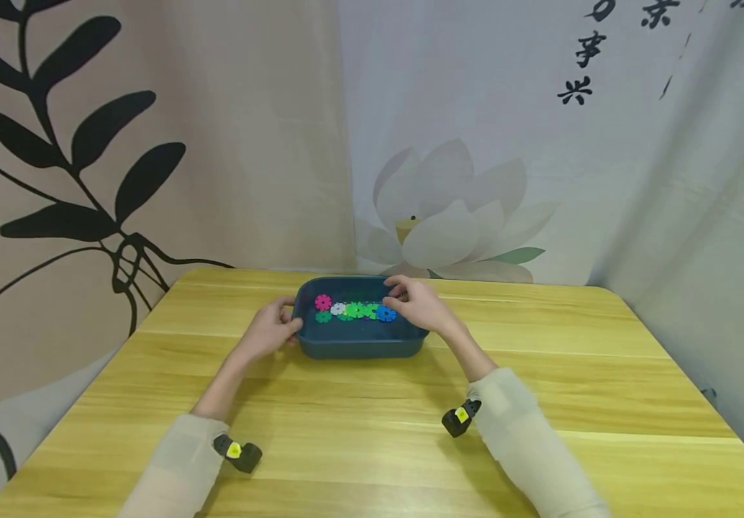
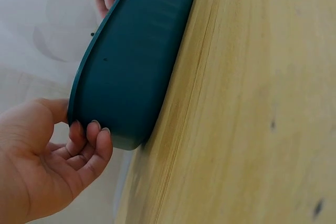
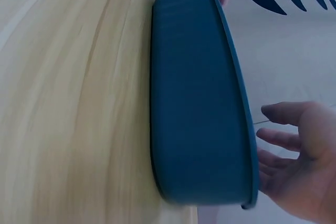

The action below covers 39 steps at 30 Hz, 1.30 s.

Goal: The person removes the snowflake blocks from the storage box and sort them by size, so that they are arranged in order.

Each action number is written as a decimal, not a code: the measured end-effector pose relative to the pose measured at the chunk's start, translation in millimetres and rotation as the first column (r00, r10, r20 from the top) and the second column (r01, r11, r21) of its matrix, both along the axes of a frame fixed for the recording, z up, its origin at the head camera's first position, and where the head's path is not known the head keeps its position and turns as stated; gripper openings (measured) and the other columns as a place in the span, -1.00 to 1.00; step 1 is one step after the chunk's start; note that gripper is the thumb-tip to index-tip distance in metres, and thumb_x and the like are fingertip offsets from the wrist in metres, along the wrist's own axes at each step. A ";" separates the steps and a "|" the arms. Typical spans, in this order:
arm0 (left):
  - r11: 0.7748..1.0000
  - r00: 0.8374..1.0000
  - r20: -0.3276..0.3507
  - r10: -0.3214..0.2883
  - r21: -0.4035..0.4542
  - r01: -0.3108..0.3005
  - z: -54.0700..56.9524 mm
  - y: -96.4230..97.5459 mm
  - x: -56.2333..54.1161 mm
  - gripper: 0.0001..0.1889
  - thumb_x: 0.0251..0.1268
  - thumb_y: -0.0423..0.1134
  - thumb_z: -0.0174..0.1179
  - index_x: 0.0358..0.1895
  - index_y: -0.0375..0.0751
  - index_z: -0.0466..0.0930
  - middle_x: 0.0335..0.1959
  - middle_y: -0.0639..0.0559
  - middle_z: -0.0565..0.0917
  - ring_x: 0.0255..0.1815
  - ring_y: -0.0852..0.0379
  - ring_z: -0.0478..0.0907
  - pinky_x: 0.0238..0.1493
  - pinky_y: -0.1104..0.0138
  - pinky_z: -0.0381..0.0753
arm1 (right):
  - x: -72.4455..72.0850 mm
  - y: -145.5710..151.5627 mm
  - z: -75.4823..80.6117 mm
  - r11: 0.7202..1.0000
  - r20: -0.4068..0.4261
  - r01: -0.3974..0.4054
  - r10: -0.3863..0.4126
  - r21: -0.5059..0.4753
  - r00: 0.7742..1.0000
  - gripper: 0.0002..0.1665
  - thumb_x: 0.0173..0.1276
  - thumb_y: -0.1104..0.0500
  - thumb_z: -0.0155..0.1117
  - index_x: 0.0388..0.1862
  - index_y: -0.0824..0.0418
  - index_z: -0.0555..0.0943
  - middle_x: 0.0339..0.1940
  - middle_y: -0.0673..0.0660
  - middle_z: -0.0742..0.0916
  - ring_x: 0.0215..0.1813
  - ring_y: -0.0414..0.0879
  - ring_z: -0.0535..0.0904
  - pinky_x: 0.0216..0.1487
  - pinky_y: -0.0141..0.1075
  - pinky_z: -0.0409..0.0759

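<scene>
A dark blue-green plastic basin [image 1: 360, 348] sits near the table's far edge. Inside it lie snowflake-shaped building discs: a pink one [image 1: 323, 302], a white one [image 1: 337, 309], a blue one [image 1: 386, 314] and several green ones [image 1: 355, 310]. My left hand [image 1: 267, 329] grips the basin's left end; the left wrist view shows the thumb at the rim and the fingers bent against the outer wall. Over the basin's right end hovers my right hand [image 1: 416, 302], close to the blue disc. The right wrist view shows its thumb [image 3: 286, 113] apart from loosely bent fingers, with nothing visible between them.
The wooden table [image 1: 605, 388] extends to both sides and in front of the basin. Behind it hangs a curtain [image 1: 268, 144] printed with leaves, a lotus and dark writing. A small black camera sits on each sleeve cuff.
</scene>
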<state>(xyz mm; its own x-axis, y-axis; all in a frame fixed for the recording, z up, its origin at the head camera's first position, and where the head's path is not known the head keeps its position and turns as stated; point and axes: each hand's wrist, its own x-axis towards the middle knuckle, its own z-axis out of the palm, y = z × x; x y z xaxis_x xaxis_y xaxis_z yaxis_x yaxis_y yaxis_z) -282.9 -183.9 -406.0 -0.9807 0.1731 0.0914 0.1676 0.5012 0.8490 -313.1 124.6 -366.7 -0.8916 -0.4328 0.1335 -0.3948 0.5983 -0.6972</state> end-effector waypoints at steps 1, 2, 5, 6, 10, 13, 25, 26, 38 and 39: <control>1.000 1.000 0.004 0.002 0.004 -0.002 -0.2 -0.5 0.1 -0.47 0.43 -0.44 0.11 0.37 -0.58 0.22 -0.47 -0.10 0.54 -0.49 -0.03 0.64 -0.42 0.20 0.67 | -0.4 -2.6 -0.5 1.000 0.015 0.005 -0.005 0.000 1.000 -0.50 0.54 0.15 0.18 0.36 0.34 0.45 0.05 0.26 0.68 0.03 0.08 0.64 0.03 -0.08 0.62; 1.000 1.000 0.007 0.005 0.007 -0.005 -0.5 -0.9 0.1 -0.47 0.43 -0.45 0.11 0.37 -0.58 0.22 -0.47 -0.11 0.55 -0.50 -0.02 0.64 -0.42 0.20 0.67 | -0.5 -5.3 -0.9 1.000 0.033 0.011 -0.011 0.000 0.999 -0.50 0.55 0.15 0.18 0.36 0.34 0.45 0.06 0.26 0.68 0.04 0.09 0.64 0.03 -0.09 0.62; 1.000 1.000 0.017 0.009 0.022 -0.009 -0.8 -1.8 0.3 -0.48 0.43 -0.45 0.12 0.37 -0.57 0.22 -0.46 -0.11 0.56 -0.51 -0.02 0.64 -0.41 0.20 0.67 | -1.0 -12.3 -2.0 0.999 0.080 0.036 -0.036 0.004 0.996 -0.52 0.55 0.16 0.16 0.35 0.34 0.47 0.08 0.28 0.68 0.00 0.11 0.65 0.01 -0.09 0.62; 1.000 1.000 0.020 0.008 0.029 -0.009 -1.0 -2.0 0.3 -0.47 0.42 -0.45 0.12 0.37 -0.56 0.22 -0.46 -0.11 0.56 -0.51 -0.02 0.63 -0.41 0.20 0.67 | -1.3 -14.7 -2.1 0.999 0.095 0.046 -0.047 0.007 0.994 -0.52 0.54 0.17 0.16 0.35 0.35 0.47 0.07 0.28 0.69 -0.01 0.12 0.65 0.00 -0.09 0.62; 0.999 1.000 0.024 0.000 0.045 -0.001 -1.0 -2.0 0.9 -0.47 0.41 -0.44 0.13 0.35 -0.56 0.22 -0.47 -0.10 0.57 -0.54 -0.01 0.63 -0.42 0.21 0.66 | -2.8 -23.2 -4.4 0.994 0.122 0.100 -0.106 0.049 0.987 -0.55 0.52 0.21 0.18 0.31 0.35 0.49 0.05 0.30 0.70 0.00 0.15 0.65 0.03 -0.07 0.62; 0.999 1.000 0.026 -0.003 0.047 0.002 -0.4 -1.8 1.4 -0.49 0.40 -0.44 0.13 0.34 -0.54 0.23 -0.50 -0.09 0.56 -0.57 0.00 0.61 -0.44 0.23 0.64 | -3.8 -27.6 -6.9 0.986 0.129 0.141 -0.151 0.085 0.980 -0.56 0.50 0.22 0.21 0.29 0.33 0.51 0.08 0.31 0.68 0.10 0.16 0.62 0.10 -0.03 0.60; 0.998 0.998 0.068 0.017 0.058 -0.021 -0.4 -1.6 2.8 -0.60 0.36 -0.40 0.14 0.18 -0.42 0.28 -0.56 -0.03 0.53 -0.60 -0.01 0.59 -0.41 0.22 0.63 | -7.1 -27.6 -20.6 0.948 0.123 0.181 -0.219 0.263 0.968 -0.52 0.36 0.22 0.41 0.21 0.34 0.55 0.15 0.28 0.66 0.12 0.12 0.60 0.14 -0.10 0.57; 0.997 0.997 0.074 0.020 0.068 -0.025 -0.5 -1.5 2.7 -0.61 0.36 -0.40 0.13 0.17 -0.42 0.28 -0.56 -0.04 0.53 -0.60 0.00 0.58 -0.42 0.22 0.63 | -7.4 -27.2 -22.1 0.944 0.125 0.186 -0.227 0.273 0.966 -0.51 0.34 0.23 0.43 0.20 0.33 0.56 0.16 0.28 0.66 0.13 0.11 0.59 0.15 -0.11 0.57; 0.985 0.990 0.141 0.012 0.171 -0.037 -3.3 -0.6 4.5 -0.66 0.34 -0.43 0.09 0.09 -0.45 0.24 -0.47 -0.15 0.59 -0.59 0.16 0.51 -0.45 0.33 0.61 | -7.6 -26.7 -28.6 0.946 0.175 0.240 -0.280 0.218 0.944 -0.58 0.15 0.22 0.60 -0.06 0.31 0.64 -0.12 0.18 0.72 -0.29 -0.07 0.65 -0.19 -0.24 0.66; 0.984 0.989 0.149 0.014 0.175 -0.040 -3.4 -0.9 4.8 -0.67 0.34 -0.42 0.09 0.08 -0.44 0.24 -0.49 -0.11 0.58 -0.59 0.16 0.51 -0.44 0.34 0.61 | -7.3 -26.6 -28.9 0.951 0.194 0.242 -0.278 0.192 0.941 -0.61 0.16 0.24 0.59 -0.09 0.32 0.64 -0.19 0.18 0.73 -0.34 -0.08 0.66 -0.25 -0.26 0.67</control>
<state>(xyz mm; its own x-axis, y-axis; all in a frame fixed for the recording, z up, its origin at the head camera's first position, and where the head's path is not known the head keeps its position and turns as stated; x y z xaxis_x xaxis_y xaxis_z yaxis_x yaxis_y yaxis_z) -278.2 -184.8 -409.4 -0.9898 0.1400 -0.0265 0.0233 0.3430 0.9390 -320.3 98.0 -395.6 -0.9751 -0.1815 -0.1276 -0.0609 0.7720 -0.6327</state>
